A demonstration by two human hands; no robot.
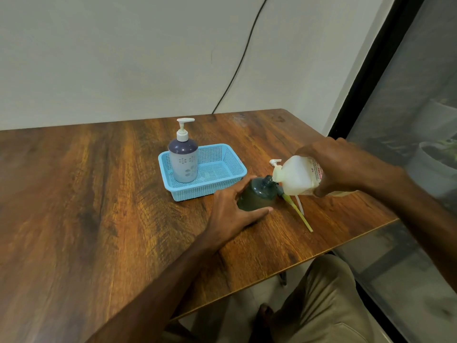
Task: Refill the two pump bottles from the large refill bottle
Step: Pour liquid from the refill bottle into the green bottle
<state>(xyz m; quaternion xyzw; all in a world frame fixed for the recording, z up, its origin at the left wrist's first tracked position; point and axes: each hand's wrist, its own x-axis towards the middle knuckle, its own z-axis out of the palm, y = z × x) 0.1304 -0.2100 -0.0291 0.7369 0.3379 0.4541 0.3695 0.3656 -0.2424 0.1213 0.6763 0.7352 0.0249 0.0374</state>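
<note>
**Head camera: refill bottle tipped to an open pump bottle at the table's edge**

From above we look down on a person's two bare arms reaching across a wooden table (99,194). The left hand (232,209) grips the dark pump bottle (257,194), thumb along its near side and fingers curved round the far side. The bottle stands on the table with its pump off and its neck open. The right hand (341,167) is wrapped over the large refill bottle (299,177), a pale plastic container with red lettering. It is held off the table and tilted to the left, so that its mouth meets the dark bottle's neck (whether liquid is running we cannot tell).

A white pump head (275,162) shows just behind the refill bottle's shoulder. Below the bottle two thin tubes (300,215), one yellowish and one white, lie on the table.

Just behind the left hand sits a light blue mesh basket (173,186). The second pump bottle (183,162), lilac with a dark top and flower marks, stands upright in the basket's left end with its white pump on.

A black cable (242,58) hangs down the wall behind the table. Khaki trousers (321,305) show at the lower right.
</note>
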